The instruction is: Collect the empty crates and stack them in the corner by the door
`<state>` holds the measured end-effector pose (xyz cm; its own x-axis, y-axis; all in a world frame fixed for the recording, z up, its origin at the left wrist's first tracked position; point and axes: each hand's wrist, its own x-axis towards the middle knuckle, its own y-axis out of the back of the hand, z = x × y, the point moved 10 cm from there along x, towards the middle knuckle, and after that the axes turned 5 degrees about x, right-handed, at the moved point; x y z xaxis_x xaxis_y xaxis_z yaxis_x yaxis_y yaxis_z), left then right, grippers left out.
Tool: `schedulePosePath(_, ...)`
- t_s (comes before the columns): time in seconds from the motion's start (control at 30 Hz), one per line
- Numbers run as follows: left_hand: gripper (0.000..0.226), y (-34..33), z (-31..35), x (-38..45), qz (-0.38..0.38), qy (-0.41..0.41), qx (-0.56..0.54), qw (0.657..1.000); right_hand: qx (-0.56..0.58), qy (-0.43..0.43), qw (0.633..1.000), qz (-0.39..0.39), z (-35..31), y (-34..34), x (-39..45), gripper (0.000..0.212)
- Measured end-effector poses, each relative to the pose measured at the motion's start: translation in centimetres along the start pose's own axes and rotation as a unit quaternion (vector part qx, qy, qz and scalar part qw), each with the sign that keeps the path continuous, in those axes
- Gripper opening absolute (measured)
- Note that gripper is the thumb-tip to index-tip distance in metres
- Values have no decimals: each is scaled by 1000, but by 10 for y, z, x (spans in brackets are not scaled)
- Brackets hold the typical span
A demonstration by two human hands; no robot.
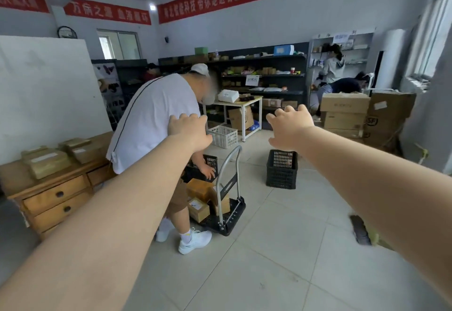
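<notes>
1. Tiled floor (pixel 281 249) fills the space below both outstretched arms.
2. Wooden drawer chest (pixel 56 195), well left of the left-hand fingers, brown parcels on top.
3. Second person in a white shirt (pixel 151 120) bends just beyond the left hand, holding a black crate (pixel 210 161) over a hand cart (pixel 227 213) loaded with cardboard boxes.
4. Black crate on the floor (pixel 281 169), directly below the right-hand fingers, not touched; looks empty.
5. White crate (pixel 223 136) on the floor between the two hands, farther back, beside a worktop (pixel 241 101).
6. Left hand (pixel 189 131): fingers loosely bent, apart, holding nothing.
7. Right hand (pixel 291 129): fingers spread and slightly curled, holding nothing, hovering above the floor crate.
</notes>
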<state>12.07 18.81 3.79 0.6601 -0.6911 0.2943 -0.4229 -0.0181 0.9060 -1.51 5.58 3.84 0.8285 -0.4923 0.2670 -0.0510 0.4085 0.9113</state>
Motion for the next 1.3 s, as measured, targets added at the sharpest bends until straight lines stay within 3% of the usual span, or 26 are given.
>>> schedulePosePath(0.23, 46, -17, 45, 117, 29, -66, -4, 997, -9, -91, 995, -38, 66, -46, 50, 58)
schedulePosePath(0.5, 55, -48, 145, 220, 27, -133, -21, 990, -29, -143, 987, -73, 142, -113, 108, 58)
schedulePosePath(0.97, 54, -65, 316, 408, 34, -145, -20, 989, -33, -139, 988, -65, 318, -226, 262, 51)
schedulePosePath(1.3, 56, -108, 435, 561, 13, -165, -24, 986, -36, -143, 984, -103, 427, -321, 377, 58)
